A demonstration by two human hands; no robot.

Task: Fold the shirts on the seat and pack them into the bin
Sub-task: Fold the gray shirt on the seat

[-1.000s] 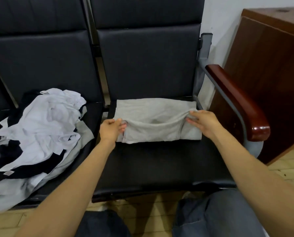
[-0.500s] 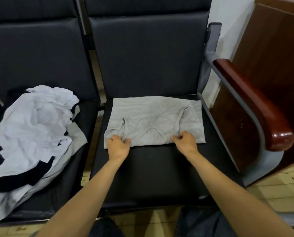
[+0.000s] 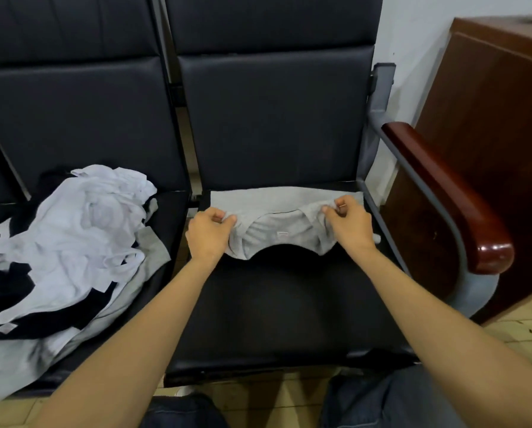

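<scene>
A loose pile of white, black and grey shirts [image 3: 67,242] lies on the left seat [image 3: 170,211]. On the right seat [image 3: 289,304], the left hand [image 3: 207,234] pinches one side of a grey tank top [image 3: 277,236] with curled fingers. The top lies towards the back of the cushion. The right hand [image 3: 348,228] pinches its other side. A wooden armrest [image 3: 450,196] and a cabinet [image 3: 490,118] stand to the right.
</scene>
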